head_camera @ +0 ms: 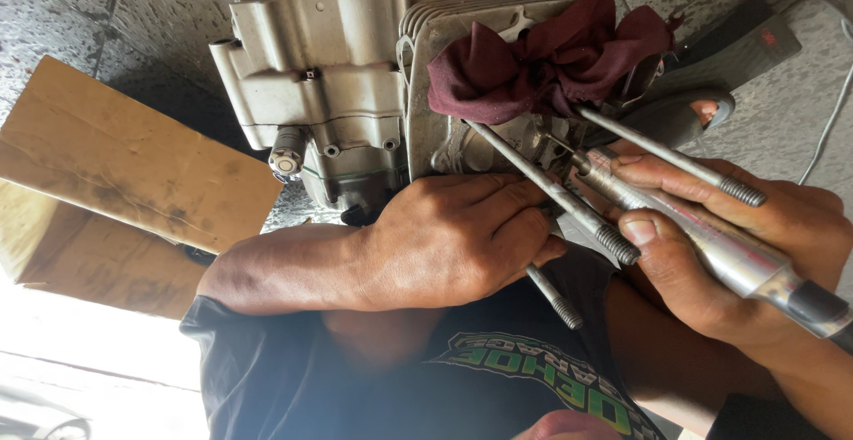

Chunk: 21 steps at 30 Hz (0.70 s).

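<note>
Speckled stone floor [151, 13] fills the frame's top. My left hand [462, 240] braces the engine block [338, 93]; my right hand [737, 244] grips a metal rotary tool [711, 244], working between studs [551, 191]; next needs steady aim.

I see two flat brown cardboard boxes [124, 160] lying at the left of the floor, one overlapping the other [80, 262], both stained dark. At the upper right a small red display [769, 38] glows on a dark device.
</note>
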Available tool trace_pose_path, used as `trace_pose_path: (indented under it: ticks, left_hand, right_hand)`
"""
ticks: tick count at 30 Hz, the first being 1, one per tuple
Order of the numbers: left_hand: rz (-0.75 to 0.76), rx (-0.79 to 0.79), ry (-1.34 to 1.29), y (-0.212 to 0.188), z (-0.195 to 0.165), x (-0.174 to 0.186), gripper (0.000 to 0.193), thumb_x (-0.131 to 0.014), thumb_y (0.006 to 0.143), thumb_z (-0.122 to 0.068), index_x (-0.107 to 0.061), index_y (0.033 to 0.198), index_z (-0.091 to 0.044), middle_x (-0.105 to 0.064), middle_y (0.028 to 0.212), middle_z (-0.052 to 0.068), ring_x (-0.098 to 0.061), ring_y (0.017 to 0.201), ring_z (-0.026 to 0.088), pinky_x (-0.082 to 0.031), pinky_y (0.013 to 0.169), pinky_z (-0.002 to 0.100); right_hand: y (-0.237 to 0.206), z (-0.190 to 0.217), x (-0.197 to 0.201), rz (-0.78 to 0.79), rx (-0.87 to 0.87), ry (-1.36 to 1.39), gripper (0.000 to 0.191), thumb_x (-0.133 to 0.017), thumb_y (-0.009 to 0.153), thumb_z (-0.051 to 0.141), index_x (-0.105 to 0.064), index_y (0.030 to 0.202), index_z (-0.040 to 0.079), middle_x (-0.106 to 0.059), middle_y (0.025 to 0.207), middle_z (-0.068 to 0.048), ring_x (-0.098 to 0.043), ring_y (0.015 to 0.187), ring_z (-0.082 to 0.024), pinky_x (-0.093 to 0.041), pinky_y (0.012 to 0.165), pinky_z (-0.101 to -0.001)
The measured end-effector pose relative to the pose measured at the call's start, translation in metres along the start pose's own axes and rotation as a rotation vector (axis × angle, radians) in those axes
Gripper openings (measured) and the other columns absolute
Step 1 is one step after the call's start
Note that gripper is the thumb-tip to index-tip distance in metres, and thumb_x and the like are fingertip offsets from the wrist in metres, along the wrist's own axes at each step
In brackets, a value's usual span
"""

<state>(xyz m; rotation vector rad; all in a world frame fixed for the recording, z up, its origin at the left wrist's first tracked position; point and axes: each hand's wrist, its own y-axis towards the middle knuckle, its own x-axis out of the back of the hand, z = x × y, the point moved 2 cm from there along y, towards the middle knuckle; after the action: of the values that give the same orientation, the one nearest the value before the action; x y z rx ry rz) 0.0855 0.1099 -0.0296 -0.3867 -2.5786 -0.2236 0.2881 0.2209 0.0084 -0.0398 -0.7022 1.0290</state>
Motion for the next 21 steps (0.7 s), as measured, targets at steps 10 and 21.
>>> trace_pose_path:
  ticks: [10, 21]
  left_hand:
    - [0.004, 0.001, 0.003, -0.0006, -0.0002, -0.0010, 0.029, -0.079, 0.098, -0.028, -0.066, 0.096, -0.002, -0.073, 0.103, 0.014, -0.075, 0.093, 0.023, -0.065, 0.073, 0.035]
    - [0.004, 0.002, 0.006, -0.0002, -0.0001, -0.0006, 0.029, -0.079, 0.098, -0.029, -0.066, 0.094, -0.003, -0.073, 0.101, 0.014, -0.075, 0.091, 0.023, -0.065, 0.072, 0.035]
  right_hand:
    - [0.0004, -0.0005, -0.0006, -0.032, -0.153, 0.115, 0.034, -0.068, 0.092, 0.023, -0.069, 0.109, -0.007, -0.075, 0.102, -0.020, -0.076, 0.077, -0.018, -0.057, 0.059, -0.0229]
    - [-0.0002, 0.0003, -0.0007, -0.015, -0.072, 0.044, 0.031, -0.067, 0.094, 0.021, -0.068, 0.106, -0.007, -0.074, 0.099, -0.022, -0.075, 0.075, -0.019, -0.056, 0.056, -0.0238]
